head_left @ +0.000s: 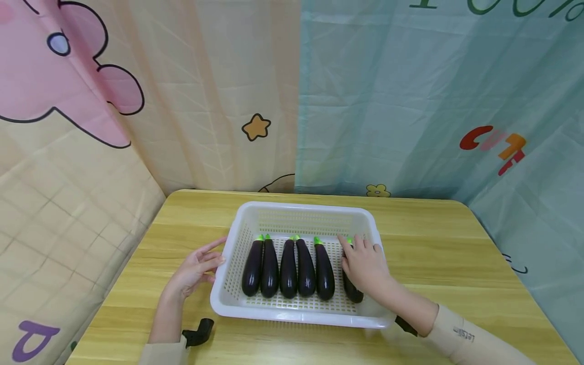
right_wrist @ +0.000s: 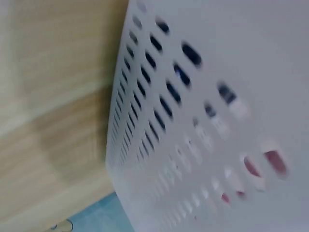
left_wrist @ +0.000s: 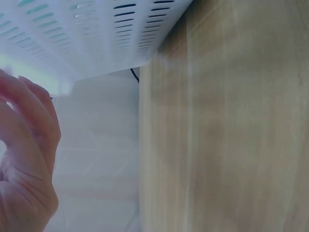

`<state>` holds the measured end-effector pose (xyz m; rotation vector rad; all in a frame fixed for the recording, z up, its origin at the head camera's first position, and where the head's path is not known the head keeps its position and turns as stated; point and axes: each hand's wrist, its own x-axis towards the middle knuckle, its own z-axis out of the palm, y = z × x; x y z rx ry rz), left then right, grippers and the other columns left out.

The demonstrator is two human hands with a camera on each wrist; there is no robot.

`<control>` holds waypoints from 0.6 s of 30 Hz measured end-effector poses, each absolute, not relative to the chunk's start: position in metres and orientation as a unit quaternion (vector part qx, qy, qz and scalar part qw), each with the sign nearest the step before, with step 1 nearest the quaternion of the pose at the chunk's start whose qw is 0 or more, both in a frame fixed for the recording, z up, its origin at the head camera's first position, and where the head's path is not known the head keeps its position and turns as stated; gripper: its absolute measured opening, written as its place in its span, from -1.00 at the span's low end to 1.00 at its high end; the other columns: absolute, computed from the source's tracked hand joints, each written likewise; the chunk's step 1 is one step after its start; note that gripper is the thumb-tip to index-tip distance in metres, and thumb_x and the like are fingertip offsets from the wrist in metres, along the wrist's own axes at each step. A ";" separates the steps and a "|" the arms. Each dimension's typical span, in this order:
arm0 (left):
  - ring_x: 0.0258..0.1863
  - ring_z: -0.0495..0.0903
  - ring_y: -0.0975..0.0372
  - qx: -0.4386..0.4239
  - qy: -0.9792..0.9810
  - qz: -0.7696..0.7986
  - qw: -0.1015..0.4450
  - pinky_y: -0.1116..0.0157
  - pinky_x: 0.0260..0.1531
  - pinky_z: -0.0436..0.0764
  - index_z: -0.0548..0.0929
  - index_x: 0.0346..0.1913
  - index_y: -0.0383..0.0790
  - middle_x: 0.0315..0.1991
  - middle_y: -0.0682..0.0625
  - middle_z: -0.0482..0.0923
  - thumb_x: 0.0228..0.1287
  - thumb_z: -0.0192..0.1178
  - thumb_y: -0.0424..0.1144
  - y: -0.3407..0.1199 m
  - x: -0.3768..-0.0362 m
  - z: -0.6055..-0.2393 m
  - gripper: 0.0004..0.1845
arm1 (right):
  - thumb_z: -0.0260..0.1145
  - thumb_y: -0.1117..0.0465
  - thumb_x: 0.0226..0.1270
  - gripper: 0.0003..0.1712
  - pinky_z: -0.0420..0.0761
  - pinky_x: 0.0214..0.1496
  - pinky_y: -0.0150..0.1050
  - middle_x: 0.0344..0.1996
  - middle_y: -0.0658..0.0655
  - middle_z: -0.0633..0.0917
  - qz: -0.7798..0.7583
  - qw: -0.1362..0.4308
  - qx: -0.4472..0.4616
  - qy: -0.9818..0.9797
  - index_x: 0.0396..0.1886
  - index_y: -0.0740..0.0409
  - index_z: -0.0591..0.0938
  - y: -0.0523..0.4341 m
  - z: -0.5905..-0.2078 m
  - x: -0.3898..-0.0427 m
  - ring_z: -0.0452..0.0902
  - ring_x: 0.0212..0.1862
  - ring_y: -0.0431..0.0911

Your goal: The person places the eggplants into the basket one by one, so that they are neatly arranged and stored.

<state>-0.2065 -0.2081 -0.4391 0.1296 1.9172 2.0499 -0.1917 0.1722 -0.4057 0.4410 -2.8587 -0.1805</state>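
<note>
A white perforated basket (head_left: 228, 304) stands in the middle of a wooden table (head_left: 456, 263). Several dark purple eggplants (head_left: 288, 268) with green caps lie side by side in it. My right hand (head_left: 360, 253) reaches into the basket and rests with straight fingers on the rightmost eggplant (head_left: 353, 294), hiding most of it. Outside the basket's left wall, my left hand (head_left: 207, 258) has straight fingers that touch the wall. In the left wrist view the basket (left_wrist: 96, 29) is close above my fingers (left_wrist: 29, 145). The right wrist view shows only the blurred basket wall (right_wrist: 203, 121).
Printed cloth backdrops close in the table at the back, left and right. A black wrist mount (head_left: 198, 332) sits near the front edge by my left sleeve. Bare table (left_wrist: 231, 145) lies on both sides of the basket.
</note>
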 end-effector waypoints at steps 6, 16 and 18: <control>-0.44 0.55 0.20 0.040 0.766 0.625 0.149 0.31 -0.55 0.64 0.19 0.34 -0.33 -0.19 -0.10 0.53 0.23 0.17 -0.23 -0.207 -0.202 -0.423 -0.34 | 0.30 0.06 0.15 -0.40 0.50 -0.42 -0.07 -0.13 0.31 0.47 -0.043 0.152 0.180 -0.971 0.20 0.06 0.42 0.193 -0.373 -0.193 0.46 -0.26 0.14; -0.37 0.47 0.08 0.106 0.913 0.392 0.040 0.26 -0.45 0.56 0.16 0.34 -0.40 -0.14 -0.24 0.40 0.24 0.17 -0.12 -0.215 -0.204 -0.382 -0.29 | 0.23 0.09 0.25 -0.34 0.41 -0.11 0.23 0.07 0.35 0.36 0.036 0.160 0.186 -0.969 0.32 0.05 0.25 0.247 -0.313 -0.209 0.33 0.00 0.26; -0.26 0.44 0.00 0.116 0.931 0.345 -0.010 0.18 -0.38 0.54 0.14 0.35 -0.36 -0.09 -0.27 0.38 0.22 0.20 -0.15 -0.217 -0.206 -0.374 -0.27 | 0.25 0.13 0.24 -0.33 0.37 -0.08 0.26 0.07 0.35 0.35 0.053 0.187 0.177 -0.965 0.32 0.06 0.25 0.258 -0.307 -0.212 0.31 0.00 0.27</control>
